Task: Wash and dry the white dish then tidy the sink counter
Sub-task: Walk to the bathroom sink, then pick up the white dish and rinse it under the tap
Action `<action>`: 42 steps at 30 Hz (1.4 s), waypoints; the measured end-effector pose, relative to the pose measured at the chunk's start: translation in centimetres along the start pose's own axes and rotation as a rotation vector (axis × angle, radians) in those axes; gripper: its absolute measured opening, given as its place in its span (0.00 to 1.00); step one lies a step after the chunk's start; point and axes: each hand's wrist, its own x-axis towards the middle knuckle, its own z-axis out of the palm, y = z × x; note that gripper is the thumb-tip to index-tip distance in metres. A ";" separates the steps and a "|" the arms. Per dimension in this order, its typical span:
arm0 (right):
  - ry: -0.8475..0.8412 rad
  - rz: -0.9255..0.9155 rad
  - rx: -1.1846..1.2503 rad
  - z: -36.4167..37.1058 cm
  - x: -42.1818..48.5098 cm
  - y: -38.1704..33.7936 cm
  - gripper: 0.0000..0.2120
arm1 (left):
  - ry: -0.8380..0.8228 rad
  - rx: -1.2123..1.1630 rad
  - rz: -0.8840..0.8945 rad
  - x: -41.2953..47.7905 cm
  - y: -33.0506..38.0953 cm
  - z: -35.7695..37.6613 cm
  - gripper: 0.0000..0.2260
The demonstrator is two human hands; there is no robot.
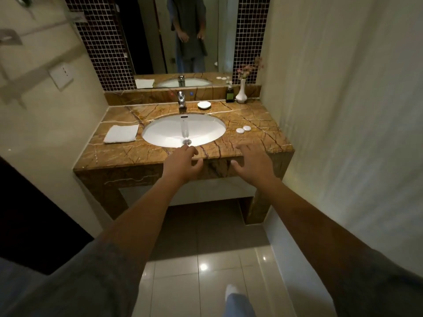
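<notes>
Both hands, the left hand [183,162] and the right hand [253,163], reach out empty with fingers spread over the front edge of the brown marble counter [256,115], while the white dish [204,105] sits behind the sink [164,131], just right of the faucet [181,100].

Left hand [183,162] and right hand [253,164], both empty, hover before the counter [256,117].

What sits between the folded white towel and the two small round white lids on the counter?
In the head view, the oval white sink basin lies between the folded white towel and the two small round white lids.
</notes>
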 end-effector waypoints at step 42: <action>-0.215 0.036 0.032 19.8 41.0 -0.1 0.26 | -0.093 -0.045 -0.098 39.8 -21.0 10.7 0.17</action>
